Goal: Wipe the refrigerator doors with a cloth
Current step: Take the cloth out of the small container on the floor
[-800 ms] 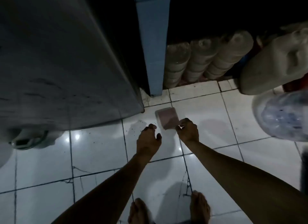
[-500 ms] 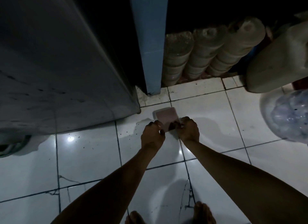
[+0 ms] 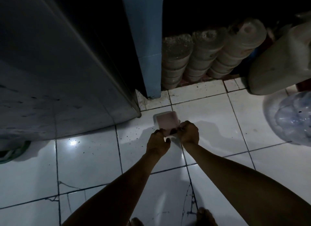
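Both hands hold a small pink cloth (image 3: 166,123) low over the white floor (image 3: 210,124): left hand (image 3: 158,144) and right hand (image 3: 189,133) pinch its near edge. The fridge (image 3: 58,74) corner is just beside it, to the left.

L hand (image 3: 158,144): grips near edge of pink container (image 3: 167,124), fingers curled
R hand (image 3: 189,133): pinches same edge, just beside L
Fridge door (image 3: 55,84): grey, upper left, dark smudges
Floor (image 3: 87,167): white tiles, cracked
Jugs (image 3: 200,57): row by blue wall (image 3: 146,40)
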